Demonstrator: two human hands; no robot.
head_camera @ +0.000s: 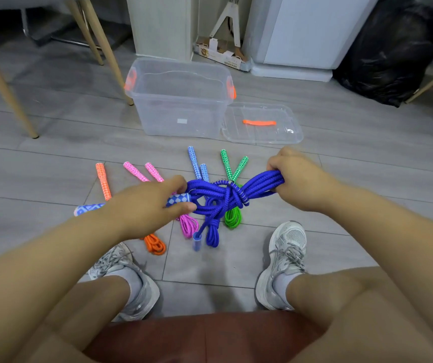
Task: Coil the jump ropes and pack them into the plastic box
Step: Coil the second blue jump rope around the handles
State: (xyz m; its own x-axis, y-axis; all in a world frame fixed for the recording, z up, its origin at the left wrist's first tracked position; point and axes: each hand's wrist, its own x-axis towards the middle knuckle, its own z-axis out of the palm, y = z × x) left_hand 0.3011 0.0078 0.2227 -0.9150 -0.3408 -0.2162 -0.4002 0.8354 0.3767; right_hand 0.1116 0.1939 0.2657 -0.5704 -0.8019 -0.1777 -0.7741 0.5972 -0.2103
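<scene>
Through the head camera I am looking down at both hands holding a blue jump rope (225, 195) up above the floor (53, 166). The left hand (152, 205) is pinching one end of the bundled loops, along with a blue-and-white handle (178, 199), between thumb and fingers. The right hand (296, 179) is curling tightly round the other end. A strand is wrapping crosswise round the middle of the bundle.

Beneath the hands, an orange rope (155, 243), a pink rope (189, 225), a second blue rope (212, 231) and a green rope (232, 217) are lying side by side on the floor. The clear plastic box (181, 100) is standing open beyond them, well apart from the hands. Its lid (262, 124) is lying flat just beside it on the right.
</scene>
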